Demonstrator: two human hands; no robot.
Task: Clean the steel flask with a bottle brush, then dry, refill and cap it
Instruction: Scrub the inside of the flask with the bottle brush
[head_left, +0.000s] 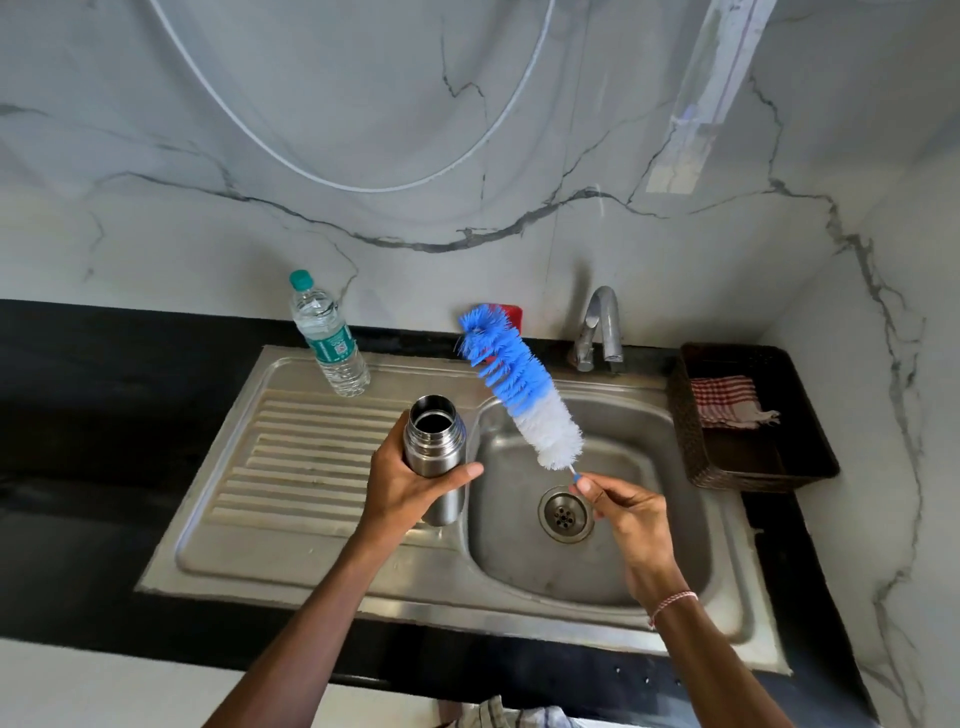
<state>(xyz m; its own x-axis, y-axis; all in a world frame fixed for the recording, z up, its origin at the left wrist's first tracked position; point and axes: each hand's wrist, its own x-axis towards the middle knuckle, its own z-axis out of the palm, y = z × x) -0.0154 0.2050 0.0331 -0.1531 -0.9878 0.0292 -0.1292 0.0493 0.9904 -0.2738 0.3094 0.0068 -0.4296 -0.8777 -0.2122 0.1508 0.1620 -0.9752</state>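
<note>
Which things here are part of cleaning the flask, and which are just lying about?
In the job: steel flask, held by the left hand; bottle brush, pinched by the right hand; sink and tap; probably the water bottle and checked cloth.

Lying about: woven basket, red item behind the brush.

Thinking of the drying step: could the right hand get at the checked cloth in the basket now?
Probably yes: the checked cloth lies uncovered in the open basket, nothing between. But the right hand pinches the bottle brush, so it is busy.
</note>
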